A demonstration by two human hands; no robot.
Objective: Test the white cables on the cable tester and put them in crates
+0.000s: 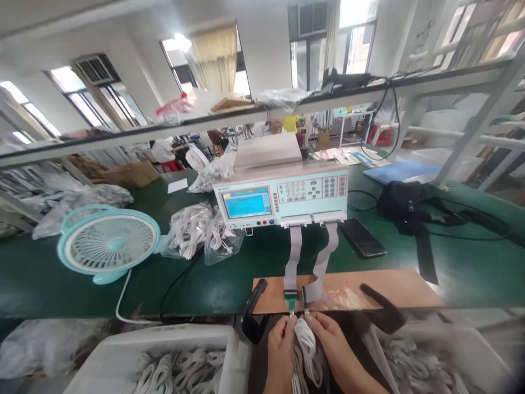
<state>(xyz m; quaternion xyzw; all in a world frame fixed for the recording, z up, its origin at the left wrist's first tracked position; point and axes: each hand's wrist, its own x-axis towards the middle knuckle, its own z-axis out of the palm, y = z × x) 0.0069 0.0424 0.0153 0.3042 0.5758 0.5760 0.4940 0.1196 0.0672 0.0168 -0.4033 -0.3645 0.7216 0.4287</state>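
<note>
A bundled white cable (305, 340) hangs between my two hands at the bench's front edge. My left hand (281, 340) pinches one plug end of it, right below a small green circuit board (291, 301) on a grey ribbon cable (292, 257). With thumb and fingers closed, my right hand (330, 340) grips the other end, close to the connector of a second ribbon cable (325, 262). Whether the plugs are fully seated cannot be made out. Both ribbons run up to a tester (283, 197) with a lit blue screen.
A wooden board (389, 287) lies along the green bench's front edge. White bins (164, 335) of coiled cables stand below at both sides. On the bench are a turquoise fan (110, 243), bagged cables (191, 230), a phone (361, 237) and a black bag (400, 202).
</note>
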